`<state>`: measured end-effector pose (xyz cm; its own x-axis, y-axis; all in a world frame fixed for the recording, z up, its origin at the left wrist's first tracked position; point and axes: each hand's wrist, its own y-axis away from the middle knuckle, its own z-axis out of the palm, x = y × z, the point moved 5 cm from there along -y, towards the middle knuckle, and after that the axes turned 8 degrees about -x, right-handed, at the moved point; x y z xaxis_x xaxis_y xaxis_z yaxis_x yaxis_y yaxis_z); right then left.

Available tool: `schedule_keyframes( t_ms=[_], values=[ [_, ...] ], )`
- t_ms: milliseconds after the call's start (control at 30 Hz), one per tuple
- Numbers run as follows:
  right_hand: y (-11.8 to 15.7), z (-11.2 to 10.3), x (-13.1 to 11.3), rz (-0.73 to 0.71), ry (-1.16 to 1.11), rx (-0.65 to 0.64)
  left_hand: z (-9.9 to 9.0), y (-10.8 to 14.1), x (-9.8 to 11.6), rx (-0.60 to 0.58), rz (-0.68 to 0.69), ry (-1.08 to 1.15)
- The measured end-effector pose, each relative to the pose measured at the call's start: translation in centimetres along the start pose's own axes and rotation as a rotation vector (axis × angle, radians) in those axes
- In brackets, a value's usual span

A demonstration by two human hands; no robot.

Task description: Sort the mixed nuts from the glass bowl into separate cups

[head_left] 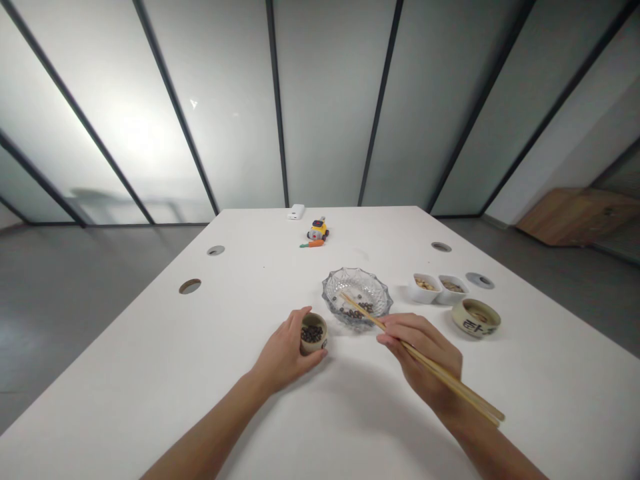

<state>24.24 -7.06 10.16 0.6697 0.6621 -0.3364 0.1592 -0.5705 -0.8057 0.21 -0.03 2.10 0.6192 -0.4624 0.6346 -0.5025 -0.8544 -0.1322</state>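
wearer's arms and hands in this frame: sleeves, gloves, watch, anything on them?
Nothing worn. Both forearms are bare to the bottom edge of the picture: no sleeves or gloves. Left hand and right hand show no watch, ring, band or marking.

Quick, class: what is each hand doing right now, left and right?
Left hand: closed around the small cup of dark beans, which stands on the table.
Right hand: closed on the chopsticks, tips in the glass bowl.

The desk (150, 373) looks smooth, matt white; the cut-glass bowl (357, 293) is clear and faceted; the chopsticks (425, 363) are pale wood; the near-left cup (314, 333) looks like glazed ceramic.
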Motion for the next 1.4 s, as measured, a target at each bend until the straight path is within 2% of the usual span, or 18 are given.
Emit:
schedule_keyframes(
  t_ms=[100, 267, 400, 500, 800, 1033, 1400],
  values=[
    [-0.1, -0.2, 1.6, 0.036, 0.047, 0.003, 0.0, 0.0, -0.1, -0.003, -0.005, 0.005],
    [-0.5, 0.5, 4.7, 0.176, 0.039, -0.081, 0.2, 0.0, -0.3, -0.019, -0.014, 0.015],
    [-0.2, 2.2, 5.3, 0.205, -0.127, -0.204, 0.2, 0.0, -0.3, -0.012, -0.009, 0.024],
    [0.5, 3.1, 5.7, 0.222, -0.198, -0.252, 0.1, 0.0, -0.2, -0.004, -0.004, 0.027],
    [0.2, 4.0, 6.5, 0.147, -0.195, -0.394, 0.0, -0.1, -0.1, -0.005, 0.003, 0.024],
    [0.7, 4.1, 6.6, 0.147, -0.159, -0.384, 0.3, 0.0, -0.3, -0.035, -0.024, 0.026],
    [0.7, 4.8, 6.5, 0.109, -0.188, -0.328, 0.3, -0.1, -0.3, -0.011, 0.0, 0.014]
  ],
)
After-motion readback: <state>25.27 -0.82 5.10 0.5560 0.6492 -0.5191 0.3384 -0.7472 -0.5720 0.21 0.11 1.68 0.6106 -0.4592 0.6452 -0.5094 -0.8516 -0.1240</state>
